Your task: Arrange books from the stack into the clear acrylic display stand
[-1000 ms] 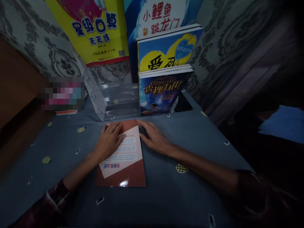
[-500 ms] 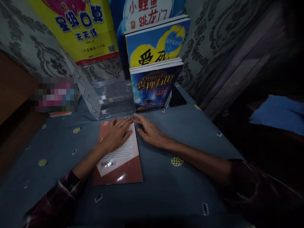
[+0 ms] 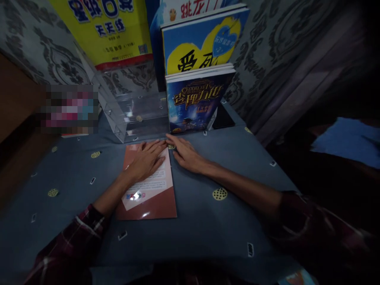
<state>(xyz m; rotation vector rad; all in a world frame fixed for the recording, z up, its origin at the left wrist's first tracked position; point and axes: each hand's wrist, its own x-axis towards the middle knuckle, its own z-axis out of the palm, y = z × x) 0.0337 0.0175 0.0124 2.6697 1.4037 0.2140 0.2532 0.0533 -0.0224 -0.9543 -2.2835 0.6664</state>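
Note:
A reddish-brown book (image 3: pixel 160 206) with a pale printed panel lies flat on the cloth-covered table (image 3: pixel 202 229). My left hand (image 3: pixel 147 160) rests flat across its upper part, fingers stretched out and holding nothing. Just right of the book's upper corner is my right hand (image 3: pixel 188 156), its fingers extended and slightly apart over the tablecloth. Beyond both hands stands a clear plastic book rack (image 3: pixel 115 122). On its right side are a dark blue book (image 3: pixel 198 103), a blue and yellow book (image 3: pixel 204 43) and another blue book behind; a yellow workbook (image 3: pixel 124 43) stands on the left.
A blurred-out pink item (image 3: pixel 69 109) lies at the far left of the table. Behind the rack's right side is a dark flat object (image 3: pixel 222 116). Patterned curtain fabric (image 3: pixel 267 47) hangs at the back. A blue cloth (image 3: pixel 347 140) lies off to the right.
The view has tipped down a little, so the rack and books sit higher in the picture. Both hands keep nearly the same places by the reddish-brown book.

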